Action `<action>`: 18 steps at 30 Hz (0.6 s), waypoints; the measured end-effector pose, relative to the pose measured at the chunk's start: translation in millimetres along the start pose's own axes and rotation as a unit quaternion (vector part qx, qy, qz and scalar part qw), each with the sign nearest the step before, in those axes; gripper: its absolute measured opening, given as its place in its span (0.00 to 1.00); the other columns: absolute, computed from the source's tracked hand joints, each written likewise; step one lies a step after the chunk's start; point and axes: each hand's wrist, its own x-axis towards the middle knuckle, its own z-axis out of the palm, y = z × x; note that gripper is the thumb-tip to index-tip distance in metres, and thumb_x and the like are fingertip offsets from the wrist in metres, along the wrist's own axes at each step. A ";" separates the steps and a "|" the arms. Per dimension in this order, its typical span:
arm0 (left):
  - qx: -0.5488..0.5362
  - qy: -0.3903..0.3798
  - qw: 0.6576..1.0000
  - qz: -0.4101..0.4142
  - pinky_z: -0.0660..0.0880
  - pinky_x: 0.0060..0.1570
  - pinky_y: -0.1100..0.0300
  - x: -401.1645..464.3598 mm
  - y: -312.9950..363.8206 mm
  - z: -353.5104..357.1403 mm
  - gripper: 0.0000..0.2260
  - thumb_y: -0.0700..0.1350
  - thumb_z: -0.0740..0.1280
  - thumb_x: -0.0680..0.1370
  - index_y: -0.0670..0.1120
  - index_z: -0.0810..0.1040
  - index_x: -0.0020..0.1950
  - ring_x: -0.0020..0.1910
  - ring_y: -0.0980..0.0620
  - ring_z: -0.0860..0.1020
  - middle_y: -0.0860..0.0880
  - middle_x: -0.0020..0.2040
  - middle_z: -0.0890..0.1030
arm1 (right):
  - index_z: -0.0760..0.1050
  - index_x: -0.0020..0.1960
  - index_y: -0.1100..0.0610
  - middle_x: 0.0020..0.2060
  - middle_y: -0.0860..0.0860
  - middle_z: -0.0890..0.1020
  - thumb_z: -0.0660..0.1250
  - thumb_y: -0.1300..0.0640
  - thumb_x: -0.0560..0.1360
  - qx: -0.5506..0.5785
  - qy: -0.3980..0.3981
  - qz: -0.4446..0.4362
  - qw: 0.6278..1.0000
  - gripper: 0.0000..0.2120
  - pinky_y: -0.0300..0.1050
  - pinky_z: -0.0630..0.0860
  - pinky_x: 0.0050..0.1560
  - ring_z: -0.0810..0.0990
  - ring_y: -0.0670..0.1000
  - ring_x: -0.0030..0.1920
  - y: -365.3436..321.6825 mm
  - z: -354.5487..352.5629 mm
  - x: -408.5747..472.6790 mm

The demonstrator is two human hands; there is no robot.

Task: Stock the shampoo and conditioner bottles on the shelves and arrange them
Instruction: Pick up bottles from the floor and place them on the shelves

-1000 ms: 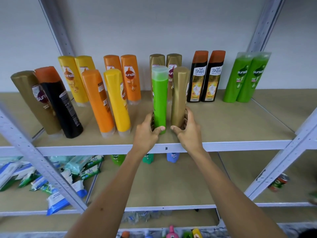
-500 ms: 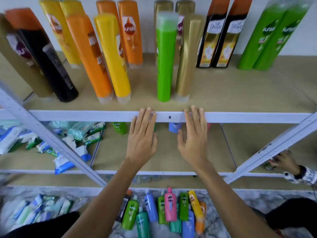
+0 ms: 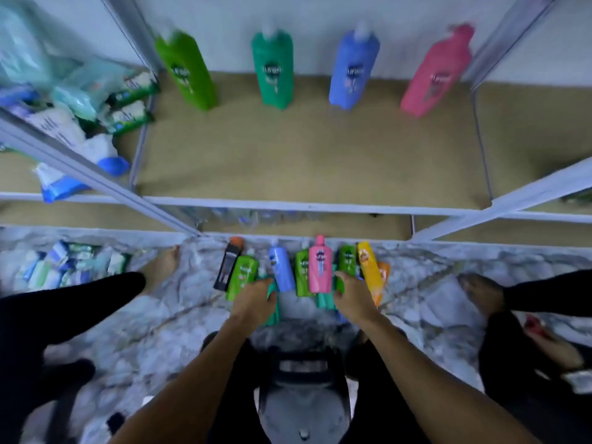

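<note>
Several shampoo bottles lie in a row on the marble floor [image 3: 432,299] below the rack, among them a blue bottle [image 3: 281,267], a pink bottle [image 3: 320,267] and a yellow bottle [image 3: 368,270]. My left hand [image 3: 254,302] grips a teal bottle [image 3: 272,310] at the near edge of the row. My right hand [image 3: 352,298] curls round the lower end of a light green bottle [image 3: 347,259]. On the low shelf [image 3: 304,161], a green bottle [image 3: 187,70], a teal bottle [image 3: 274,70], a blue bottle [image 3: 352,70] and a pink bottle [image 3: 435,75] stand along the back wall.
Packets of wipes [image 3: 80,123] fill the shelf bay to the left, and more packets [image 3: 67,264] lie on the floor at left. A diagonal metal brace [image 3: 96,177] crosses that bay. Another person's foot [image 3: 480,291] and dark leg stand at right.
My view has dropped from the upper shelf to the floor. Both hands left the shelf edge, came down to the bottles on the floor and took hold of two.
</note>
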 end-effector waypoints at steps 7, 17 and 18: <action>0.024 -0.092 0.995 -0.032 0.74 0.51 0.49 55.4 -64.3 152.5 0.16 0.49 0.62 0.77 0.42 0.76 0.61 0.53 0.38 0.79 0.37 0.54 0.81 | 0.72 0.67 0.57 0.57 0.62 0.80 0.63 0.58 0.74 -0.018 -0.099 0.059 0.993 0.21 0.49 0.76 0.56 0.78 0.61 0.59 87.1 126.2 54.0; 0.034 -0.136 0.990 0.005 0.71 0.45 0.55 145.8 -106.7 255.8 0.14 0.50 0.62 0.72 0.39 0.77 0.46 0.51 0.40 0.79 0.36 0.50 0.80 | 0.75 0.59 0.62 0.58 0.62 0.79 0.65 0.56 0.74 -0.059 -0.142 0.075 0.985 0.16 0.45 0.75 0.52 0.79 0.60 0.58 156.9 234.5 116.9; 0.023 -0.127 0.992 -0.002 0.71 0.46 0.55 148.1 -107.6 260.3 0.13 0.48 0.64 0.73 0.37 0.77 0.47 0.51 0.40 0.78 0.36 0.50 0.80 | 0.74 0.61 0.62 0.60 0.61 0.78 0.65 0.55 0.74 -0.052 -0.138 0.076 0.986 0.18 0.46 0.75 0.54 0.78 0.60 0.60 157.4 238.9 118.0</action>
